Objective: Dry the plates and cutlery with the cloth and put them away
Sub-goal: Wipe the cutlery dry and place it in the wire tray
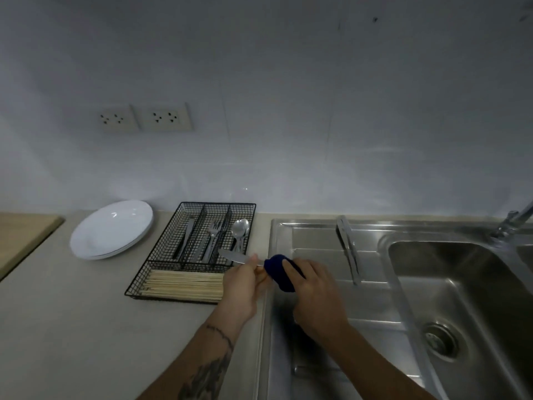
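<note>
My left hand (241, 280) pinches a table knife (233, 256) whose blade points left over the corner of the black wire cutlery tray (161, 249). My right hand (310, 287) grips a dark blue cloth (278, 271) wrapped round the knife's handle end. The tray holds knives, forks (212, 233) and spoons (240, 229) in its rear slots and wooden chopsticks (184, 287) in its front slot. A stack of white plates (111, 229) sits on the counter left of the tray.
A steel draining board (323, 241) and sink basin (461, 284) lie to the right, with a metal utensil (349, 249) lying on the board and a tap (516, 219) at far right. A wooden board (23, 238) sits far left. Wall sockets (144, 118) are above.
</note>
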